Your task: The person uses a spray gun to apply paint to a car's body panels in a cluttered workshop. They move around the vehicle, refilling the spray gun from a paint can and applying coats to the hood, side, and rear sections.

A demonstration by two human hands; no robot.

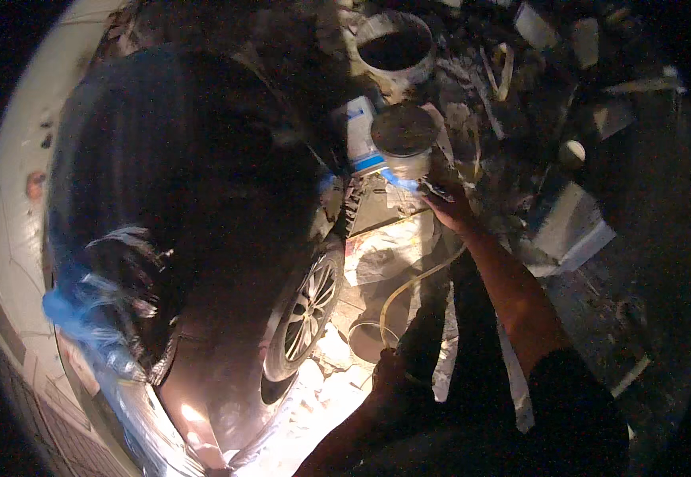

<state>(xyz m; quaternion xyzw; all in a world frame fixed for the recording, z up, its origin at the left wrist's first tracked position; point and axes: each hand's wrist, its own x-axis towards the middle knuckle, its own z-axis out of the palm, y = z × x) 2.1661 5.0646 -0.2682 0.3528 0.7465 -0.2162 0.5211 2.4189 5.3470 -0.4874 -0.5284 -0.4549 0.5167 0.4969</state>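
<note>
My right hand [447, 208] reaches forward on an outstretched arm, its fingers closed just below a round bucket [403, 165] with a dark top. Darkness and blur hide what those fingers grip. Low in the middle, my left hand [388, 369] is closed around a yellowish hose [406, 288]. From there the hose curves up and to the right, past my leg. Close beside the left hand stands a round, see-through container [355, 343]. Left of both hands is a dark car body, with its spoked wheel [310, 315] near the container.
A larger pale bucket [353, 36] stands farther ahead. A white-and-blue box [359, 131] is beside the dark-topped bucket. Blue plastic sheeting [95, 314] hangs at the car's left end. Scraps and a pale angular piece [569, 226] litter the ground on the right. Light falls mainly near the wheel.
</note>
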